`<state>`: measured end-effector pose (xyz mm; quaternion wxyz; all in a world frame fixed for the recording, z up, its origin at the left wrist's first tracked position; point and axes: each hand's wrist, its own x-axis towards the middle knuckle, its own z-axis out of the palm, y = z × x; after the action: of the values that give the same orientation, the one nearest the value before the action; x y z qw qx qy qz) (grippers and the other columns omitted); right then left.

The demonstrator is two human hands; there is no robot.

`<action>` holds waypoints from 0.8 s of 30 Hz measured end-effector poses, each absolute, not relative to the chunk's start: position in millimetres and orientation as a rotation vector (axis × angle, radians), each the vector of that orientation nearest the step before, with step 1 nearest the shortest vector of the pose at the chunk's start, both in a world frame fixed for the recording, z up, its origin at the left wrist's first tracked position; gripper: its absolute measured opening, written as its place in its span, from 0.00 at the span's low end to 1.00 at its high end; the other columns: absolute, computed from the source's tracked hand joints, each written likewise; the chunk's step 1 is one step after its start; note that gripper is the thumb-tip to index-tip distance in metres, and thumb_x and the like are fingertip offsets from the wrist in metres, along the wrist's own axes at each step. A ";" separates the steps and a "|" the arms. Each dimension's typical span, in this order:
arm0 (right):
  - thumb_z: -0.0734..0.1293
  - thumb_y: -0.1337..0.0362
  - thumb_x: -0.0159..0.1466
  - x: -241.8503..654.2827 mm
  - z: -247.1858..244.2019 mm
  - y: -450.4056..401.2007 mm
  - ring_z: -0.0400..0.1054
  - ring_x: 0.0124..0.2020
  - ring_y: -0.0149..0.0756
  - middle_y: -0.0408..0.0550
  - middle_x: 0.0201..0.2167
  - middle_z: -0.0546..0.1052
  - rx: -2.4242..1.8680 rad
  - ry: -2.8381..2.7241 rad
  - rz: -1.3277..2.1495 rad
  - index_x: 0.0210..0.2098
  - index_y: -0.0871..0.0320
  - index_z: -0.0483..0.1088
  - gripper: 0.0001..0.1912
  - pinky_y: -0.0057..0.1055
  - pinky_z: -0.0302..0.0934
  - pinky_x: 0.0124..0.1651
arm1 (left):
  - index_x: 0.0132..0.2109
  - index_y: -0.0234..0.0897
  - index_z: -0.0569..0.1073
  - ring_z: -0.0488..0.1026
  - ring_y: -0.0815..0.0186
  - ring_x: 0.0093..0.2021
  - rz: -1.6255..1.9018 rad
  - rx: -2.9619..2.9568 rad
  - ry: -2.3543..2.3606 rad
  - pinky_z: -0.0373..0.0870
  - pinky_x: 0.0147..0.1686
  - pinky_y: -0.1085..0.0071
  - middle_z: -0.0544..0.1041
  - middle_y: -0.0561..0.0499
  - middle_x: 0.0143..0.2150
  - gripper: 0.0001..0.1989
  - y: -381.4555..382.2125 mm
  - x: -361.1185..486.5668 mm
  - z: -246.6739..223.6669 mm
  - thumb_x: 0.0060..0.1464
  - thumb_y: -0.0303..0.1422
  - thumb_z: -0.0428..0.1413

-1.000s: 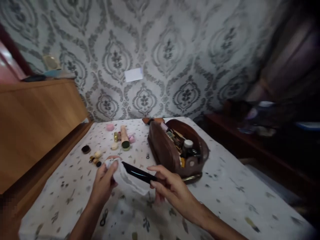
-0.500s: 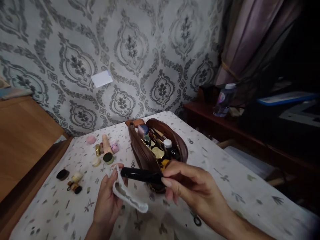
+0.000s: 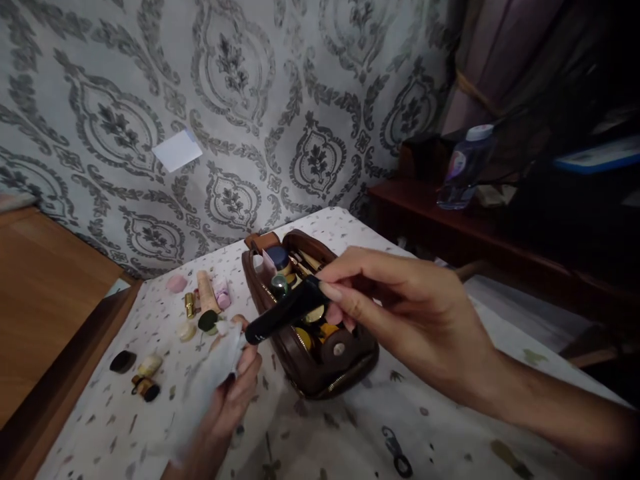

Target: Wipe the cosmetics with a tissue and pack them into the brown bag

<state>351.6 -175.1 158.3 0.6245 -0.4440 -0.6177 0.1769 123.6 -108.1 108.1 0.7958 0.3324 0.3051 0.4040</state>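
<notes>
My right hand (image 3: 420, 313) pinches one end of a glossy black cosmetic tube (image 3: 283, 310) between thumb and fingers, holding it slanted over the makeup bag. The tube's lower-left end meets the white cloth (image 3: 210, 387) in my left hand (image 3: 237, 393). Motion blurs the cloth, and it hides part of that hand, whose fingers are closed round it. Beneath the tube, the open brown makeup bag (image 3: 357, 360) holds a blue-lidded jar (image 3: 277, 258), brushes and other cosmetics; my right hand covers some of its contents.
Left of the bag lie a peach tube (image 3: 205, 290), a gold lipstick (image 3: 189, 305), a pink sponge (image 3: 177, 284), a black-lidded pot (image 3: 123, 361) and several small containers. A clear bottle (image 3: 465, 167) stands on the dark shelf at right. A wooden panel (image 3: 55, 300) borders the left.
My right hand has risen, tilting the black tube so its right end is higher. The white cloth has swung down over my left wrist. The view has shifted slightly.
</notes>
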 end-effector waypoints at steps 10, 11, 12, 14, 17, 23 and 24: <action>0.58 0.70 0.71 367.0 186.9 -162.2 0.72 0.37 0.24 0.44 0.40 0.77 -0.690 -1.989 0.182 0.42 0.58 0.72 0.11 0.19 0.67 0.38 | 0.26 0.36 0.66 0.65 0.74 0.18 1.228 0.865 1.023 0.63 0.16 0.80 0.65 0.59 0.19 0.11 -89.7 144.7 128.7 0.40 0.30 0.63; 0.59 0.71 0.71 368.0 190.3 -160.4 0.72 0.37 0.24 0.44 0.39 0.77 -0.649 -2.007 0.194 0.42 0.59 0.72 0.10 0.19 0.67 0.38 | 0.25 0.36 0.65 0.62 0.74 0.16 1.179 0.870 0.991 0.61 0.14 0.80 0.63 0.59 0.18 0.11 -86.8 143.3 132.8 0.41 0.30 0.62; 0.60 0.71 0.70 368.9 193.5 -158.3 0.72 0.37 0.23 0.44 0.38 0.77 -0.623 -2.000 0.218 0.41 0.60 0.71 0.08 0.19 0.67 0.40 | 0.24 0.36 0.65 0.60 0.74 0.15 1.114 0.868 0.950 0.60 0.13 0.80 0.61 0.60 0.17 0.11 -84.2 142.1 137.0 0.42 0.30 0.62; 0.63 0.70 0.69 370.2 199.8 -153.1 0.72 0.37 0.24 0.41 0.35 0.77 -0.635 -1.918 0.285 0.38 0.60 0.72 0.05 0.20 0.67 0.41 | 0.24 0.36 0.64 0.56 0.75 0.13 0.981 0.877 0.852 0.56 0.10 0.80 0.58 0.61 0.15 0.12 -80.4 140.8 144.7 0.44 0.31 0.61; 0.63 0.64 0.69 371.2 207.6 -143.9 0.73 0.34 0.24 0.35 0.30 0.76 -0.731 -1.729 0.400 0.34 0.59 0.71 0.09 0.21 0.68 0.38 | 0.26 0.35 0.66 0.57 0.75 0.13 0.999 0.933 0.765 0.58 0.11 0.81 0.59 0.61 0.15 0.11 -77.6 145.1 153.3 0.46 0.30 0.62; 0.69 0.72 0.63 372.3 210.9 -129.2 0.71 0.22 0.24 0.36 0.19 0.72 -0.798 -1.432 0.589 0.28 0.59 0.68 0.08 0.18 0.65 0.25 | 0.36 0.35 0.72 0.71 0.73 0.27 1.361 1.149 0.804 0.71 0.27 0.79 0.73 0.56 0.28 0.11 -76.5 162.2 158.4 0.50 0.36 0.65; 0.69 0.72 0.63 372.8 210.1 -126.9 0.70 0.20 0.24 0.36 0.18 0.71 -0.815 -1.396 0.639 0.27 0.59 0.68 0.09 0.18 0.64 0.23 | 0.37 0.35 0.73 0.71 0.72 0.28 1.409 1.222 0.825 0.71 0.28 0.78 0.74 0.55 0.30 0.12 -76.5 161.8 157.4 0.51 0.38 0.64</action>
<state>372.8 -126.9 210.1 0.6455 -0.3579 -0.6136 0.2807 161.8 -76.5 157.4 0.5236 0.5104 0.3448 0.5886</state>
